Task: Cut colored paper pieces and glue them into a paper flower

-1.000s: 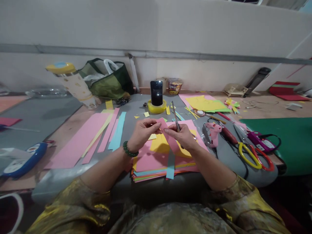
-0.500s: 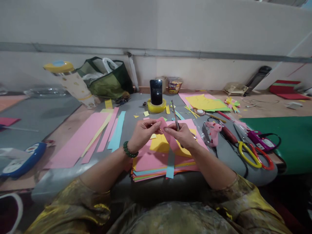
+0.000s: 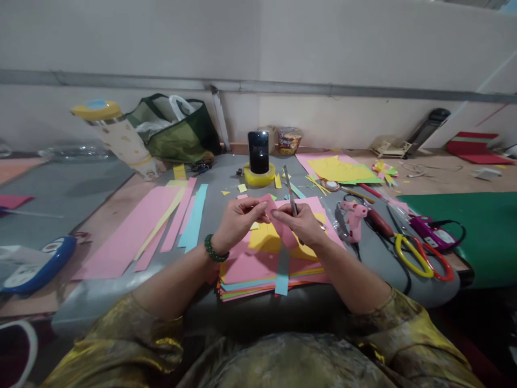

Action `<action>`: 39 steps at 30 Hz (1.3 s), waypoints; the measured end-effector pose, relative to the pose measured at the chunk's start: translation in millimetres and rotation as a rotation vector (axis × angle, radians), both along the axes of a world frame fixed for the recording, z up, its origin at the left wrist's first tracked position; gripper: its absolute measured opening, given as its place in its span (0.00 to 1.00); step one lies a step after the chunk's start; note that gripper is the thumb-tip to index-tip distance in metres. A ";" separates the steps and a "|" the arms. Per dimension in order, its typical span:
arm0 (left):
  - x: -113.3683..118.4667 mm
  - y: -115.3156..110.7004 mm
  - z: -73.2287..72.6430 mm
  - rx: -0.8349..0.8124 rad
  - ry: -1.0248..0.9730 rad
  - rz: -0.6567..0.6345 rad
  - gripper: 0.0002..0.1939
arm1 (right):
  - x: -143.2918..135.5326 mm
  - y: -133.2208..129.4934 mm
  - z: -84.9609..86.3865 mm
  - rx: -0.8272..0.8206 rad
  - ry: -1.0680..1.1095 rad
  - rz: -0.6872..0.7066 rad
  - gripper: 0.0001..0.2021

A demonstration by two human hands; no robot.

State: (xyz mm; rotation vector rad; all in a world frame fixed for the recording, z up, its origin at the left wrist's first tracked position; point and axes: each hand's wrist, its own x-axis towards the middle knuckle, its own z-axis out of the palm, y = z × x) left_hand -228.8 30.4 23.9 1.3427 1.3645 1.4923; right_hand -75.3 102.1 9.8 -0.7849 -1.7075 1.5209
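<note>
A pink paper strip hangs slanted between my hands, above a stack of coloured paper. The fingers of my left hand are closed on its upper end, and a green bead bracelet circles that wrist. My right hand pinches the strip's edge and also holds a slim dark metal tool, its tip pointing up and away. Yellow paper and a light blue strip lie on the stack under the hands.
Pink sheets and blue strips lie left. A phone stands in a yellow holder ahead. On the right are a pink glue gun, yellow-and-red-handled scissors and a purple device. A green bag sits back left.
</note>
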 end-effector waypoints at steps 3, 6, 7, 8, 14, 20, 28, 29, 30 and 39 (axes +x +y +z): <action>-0.3 -0.5 0.3 -0.003 0.004 -0.006 0.22 | -0.3 0.4 -0.9 0.005 0.004 -0.005 0.16; 0.0 -1.0 1.4 0.000 0.003 -0.007 0.22 | -0.3 0.6 -0.8 0.010 0.003 -0.006 0.16; 0.2 -1.1 1.7 0.001 0.002 -0.006 0.22 | -0.1 0.6 -0.5 0.015 -0.001 -0.004 0.16; 0.3 -1.1 2.0 0.002 0.002 -0.007 0.22 | 0.1 0.5 -0.1 0.020 -0.008 0.000 0.16; 0.8 -0.4 0.5 0.003 -0.013 -0.011 0.22 | 0.3 0.8 -0.5 0.032 -0.014 0.011 0.18; 1.0 0.1 -0.7 0.002 -0.028 -0.011 0.20 | -0.2 0.5 -0.3 0.018 -0.001 0.009 0.16; -3.5 1.4 2.3 0.022 -0.168 0.078 0.21 | 1.8 -2.0 5.0 -0.021 -0.039 0.008 0.16; -5.5 2.5 2.7 0.022 -0.190 0.097 0.21 | 2.5 -1.7 5.5 -0.027 -0.056 0.009 0.16; -7.8 3.6 3.1 0.024 -0.210 0.114 0.21 | 3.3 -1.2 6.4 -0.028 -0.075 0.014 0.16; -23.1 12.5 10.6 0.075 -0.506 0.232 0.19 | 17.8 0.0 30.9 -0.019 -0.177 -0.071 0.16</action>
